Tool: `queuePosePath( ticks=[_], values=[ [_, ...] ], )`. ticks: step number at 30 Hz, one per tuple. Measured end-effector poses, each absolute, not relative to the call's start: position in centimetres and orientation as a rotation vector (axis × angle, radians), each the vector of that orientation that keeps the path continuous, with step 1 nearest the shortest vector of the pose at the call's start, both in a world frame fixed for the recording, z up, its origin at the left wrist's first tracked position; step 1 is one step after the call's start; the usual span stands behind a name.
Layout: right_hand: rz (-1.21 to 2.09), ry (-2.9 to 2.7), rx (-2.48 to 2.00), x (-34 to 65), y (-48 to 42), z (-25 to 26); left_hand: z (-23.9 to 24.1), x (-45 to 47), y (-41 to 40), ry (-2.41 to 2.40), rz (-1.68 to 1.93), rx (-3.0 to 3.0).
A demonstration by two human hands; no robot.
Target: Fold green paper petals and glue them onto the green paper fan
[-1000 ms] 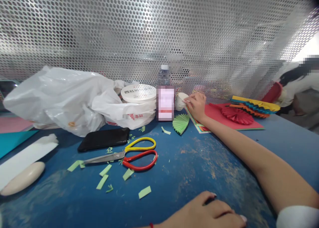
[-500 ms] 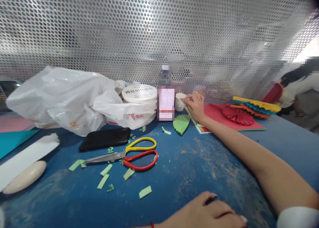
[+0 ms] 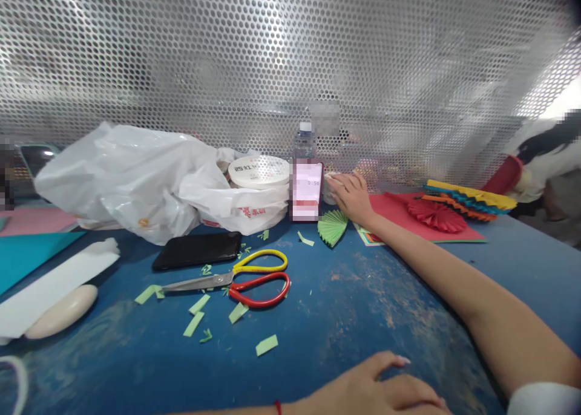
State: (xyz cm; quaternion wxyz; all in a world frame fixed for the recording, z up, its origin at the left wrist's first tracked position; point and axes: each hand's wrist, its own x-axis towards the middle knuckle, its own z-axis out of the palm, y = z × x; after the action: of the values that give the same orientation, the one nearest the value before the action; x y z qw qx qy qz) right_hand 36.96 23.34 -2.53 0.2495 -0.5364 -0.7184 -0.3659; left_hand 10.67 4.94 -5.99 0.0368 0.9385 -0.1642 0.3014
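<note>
A white plastic bag (image 3: 136,173) lies far left on the blue table (image 3: 354,294). Nearer are a black phone (image 3: 198,250) and 1 pair of scissors (image 3: 236,277) among green scraps. Farther right, a small white cup (image 3: 330,182) stands just beside an upright phone (image 3: 307,191). A green paper fan (image 3: 333,226) lies just nearer. The right hand (image 3: 351,196) lies over the cup, fingers stretched; whether it grips cannot be told. The left hand (image 3: 376,391) rests flat at the near edge, fingers spread, holding nothing.
</note>
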Motion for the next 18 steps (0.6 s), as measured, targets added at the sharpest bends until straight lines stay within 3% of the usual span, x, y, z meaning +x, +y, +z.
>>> queuePosePath(
  ticks=[4, 11, 18],
  values=[
    [-0.980, -1.928, -1.514, 37.0, 23.4, -2.4, -6.9, 10.5, 4.8, -0.396, 1.090, 2.960],
    [-0.841, -1.833, -1.686, 36.6, 22.5, -2.1, -6.7, 10.1, 4.4, -0.127, 1.052, 3.155],
    [-0.561, -1.786, -2.084, 33.9, 20.2, -0.2, -6.2, 9.9, 4.6, -0.162, 1.062, 3.118]
  ],
)
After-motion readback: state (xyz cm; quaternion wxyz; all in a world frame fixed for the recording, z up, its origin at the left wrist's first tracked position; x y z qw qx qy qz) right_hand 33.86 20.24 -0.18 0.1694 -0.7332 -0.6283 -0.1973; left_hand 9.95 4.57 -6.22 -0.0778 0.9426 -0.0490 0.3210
